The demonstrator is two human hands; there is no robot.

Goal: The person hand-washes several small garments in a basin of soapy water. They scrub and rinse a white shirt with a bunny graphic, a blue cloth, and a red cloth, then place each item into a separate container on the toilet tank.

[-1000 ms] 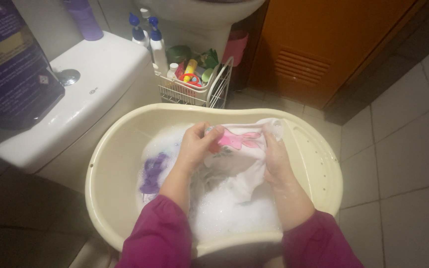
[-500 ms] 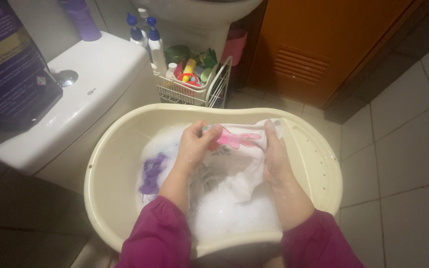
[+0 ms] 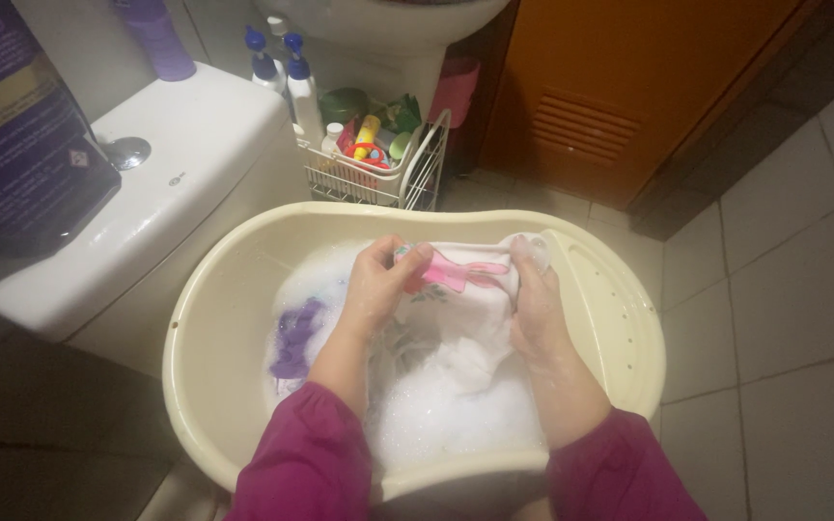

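Note:
A cream plastic tub [image 3: 620,338] of foamy water sits on the tiled floor below me. My left hand [image 3: 378,285] and my right hand [image 3: 533,309] both grip a wet white garment [image 3: 460,309] with a pink print, lifted partly out of the suds and stretched between them. A purple cloth [image 3: 293,338] lies in the foam to the left of my left wrist. Magenta sleeves cover both forearms.
A white toilet tank [image 3: 195,154] stands at the left with a dark detergent bag [image 3: 12,125] and a purple bottle [image 3: 156,39] on it. A white wire rack [image 3: 388,164] of small bottles stands behind the tub. An orange cabinet door [image 3: 620,87] is at the back right.
My hands have drawn slightly closer together, bunching the white garment between them. The right hand has shifted a little to the left.

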